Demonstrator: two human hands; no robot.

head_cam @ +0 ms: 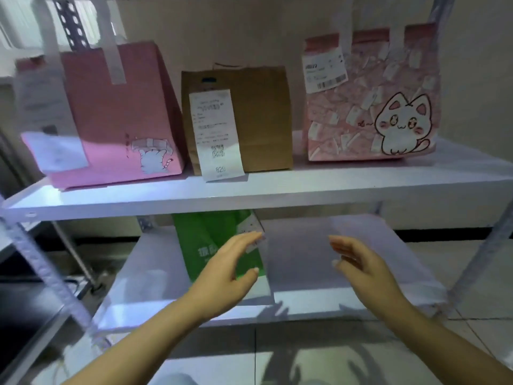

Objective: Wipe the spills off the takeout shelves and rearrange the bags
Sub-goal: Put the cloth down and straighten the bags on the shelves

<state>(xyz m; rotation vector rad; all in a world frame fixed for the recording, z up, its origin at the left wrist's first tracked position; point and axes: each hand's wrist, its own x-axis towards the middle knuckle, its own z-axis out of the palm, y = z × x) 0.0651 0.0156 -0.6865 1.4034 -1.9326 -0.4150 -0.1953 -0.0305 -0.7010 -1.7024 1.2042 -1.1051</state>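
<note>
Three bags stand on the upper white shelf (277, 187): a pink bag (119, 118) with a small cat print at the left, a brown paper bag (261, 115) with a long receipt in the middle, and a pink cat-patterned bag (369, 107) at the right. A green bag (211, 240) stands on the lower white shelf (347, 245), its top hidden behind the upper shelf's edge. My left hand (227, 270) hovers in front of the green bag, fingers straight, holding nothing. To its right, my right hand (361, 265) is held open over the bare shelf.
Perforated metal uprights frame the rack, at the left (47, 270) and at the right (477, 257). A tiled floor (305, 357) lies below. Something dark stands at the lower left (25, 309).
</note>
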